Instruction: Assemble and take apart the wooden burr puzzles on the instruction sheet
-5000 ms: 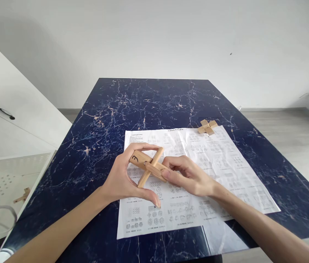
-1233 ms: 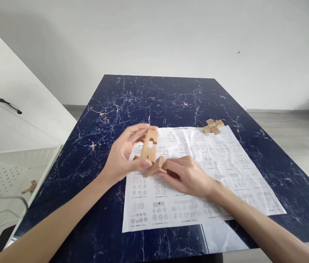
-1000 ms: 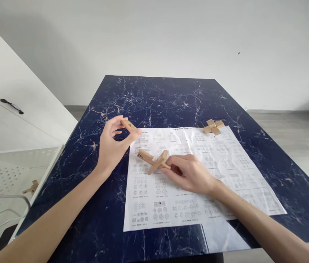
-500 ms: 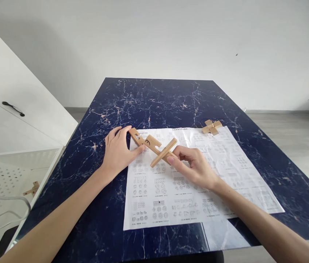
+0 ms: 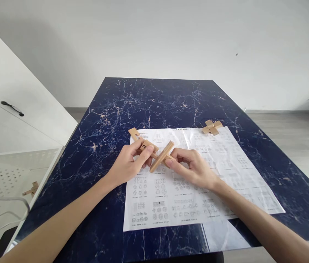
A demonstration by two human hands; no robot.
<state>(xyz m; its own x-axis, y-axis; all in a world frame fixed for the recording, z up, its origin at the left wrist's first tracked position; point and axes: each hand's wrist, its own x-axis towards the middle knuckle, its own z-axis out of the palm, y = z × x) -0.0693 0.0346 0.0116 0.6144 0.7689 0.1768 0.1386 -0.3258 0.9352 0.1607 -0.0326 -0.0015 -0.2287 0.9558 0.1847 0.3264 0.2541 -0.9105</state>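
My left hand (image 5: 127, 162) is closed, its thumb and fingers pinching a notched wooden puzzle piece (image 5: 152, 146) with a dark mark on it. A wooden crossbar (image 5: 163, 156) sits across the right end of that piece, at an angle to it. From the other side my right hand (image 5: 193, 166) is closed on the joined pieces, thumb on top near the crossing. Beyond my left fingers, another notched wooden piece (image 5: 133, 132) lies at the sheet's upper left corner. My fingers hide part of the joint. The printed sheet (image 5: 225, 182) with puzzle diagrams lies beneath both hands.
An assembled wooden cross-shaped puzzle (image 5: 212, 128) rests at the sheet's upper right edge. The dark blue marbled table (image 5: 154, 102) carries everything. At left are a white cabinet (image 5: 14, 80) and a perforated white bin (image 5: 1, 179) with wooden pieces (image 5: 31, 189) in it.
My left hand has moved right and nearer, from the notched piece at the sheet's corner onto the marked piece. The crossbar has tilted slightly; my right hand keeps its grip.
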